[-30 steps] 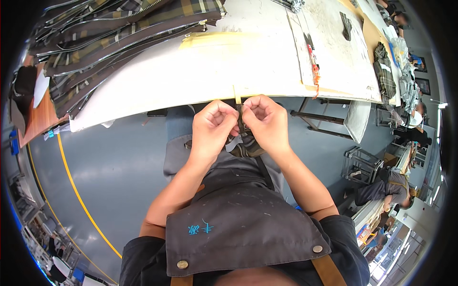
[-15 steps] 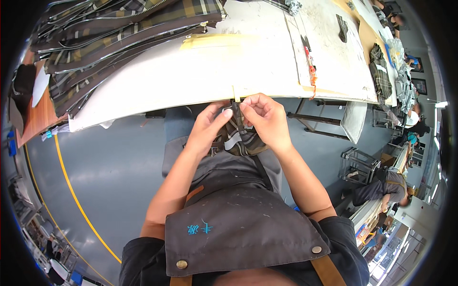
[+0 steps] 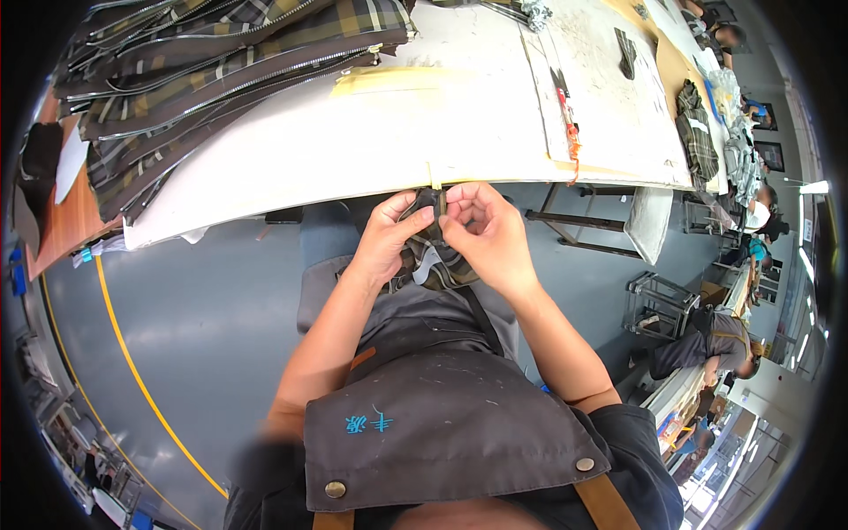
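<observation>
Just below the front edge of the table, both my hands hold a dark plaid fabric piece that hangs over my lap. My left hand pinches a dark strip at its top between thumb and fingers. On the other side of that strip, my right hand has thumb and fingertips closed on the fabric's edge. A white patch shows on the cloth below my fingers. The exact part under my fingertips is partly hidden.
A pile of plaid pieces with zippers covers the table's left. Red-handled scissors lie right of centre on the white table. A folded plaid bundle rests at the right edge. Another person works at far right.
My right hand has closed its fingers lower on the fabric, thumb dipping down. The dark strip between my hands has turned and bunched. My left hand has shifted slightly.
</observation>
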`<move>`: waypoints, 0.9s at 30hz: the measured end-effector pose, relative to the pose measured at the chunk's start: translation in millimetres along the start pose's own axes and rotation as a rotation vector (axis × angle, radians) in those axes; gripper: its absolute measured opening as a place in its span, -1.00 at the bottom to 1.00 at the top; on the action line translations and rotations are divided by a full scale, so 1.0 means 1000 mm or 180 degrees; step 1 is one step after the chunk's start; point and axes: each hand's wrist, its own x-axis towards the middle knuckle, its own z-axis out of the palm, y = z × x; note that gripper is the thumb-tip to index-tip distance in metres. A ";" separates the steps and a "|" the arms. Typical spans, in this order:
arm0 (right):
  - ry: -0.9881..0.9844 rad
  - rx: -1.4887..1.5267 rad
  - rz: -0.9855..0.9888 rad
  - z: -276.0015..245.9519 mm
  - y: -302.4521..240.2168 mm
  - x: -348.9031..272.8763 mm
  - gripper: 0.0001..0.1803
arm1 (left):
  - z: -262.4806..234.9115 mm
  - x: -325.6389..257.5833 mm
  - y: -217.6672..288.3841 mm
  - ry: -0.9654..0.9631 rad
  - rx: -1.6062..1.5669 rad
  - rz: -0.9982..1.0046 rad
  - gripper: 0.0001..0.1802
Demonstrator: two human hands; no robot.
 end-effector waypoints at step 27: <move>-0.0141 0.1259 0.0851 -0.001 -0.006 0.010 -0.86 | 0.006 -0.005 -0.004 0.0249 0.0055 0.0165 -0.84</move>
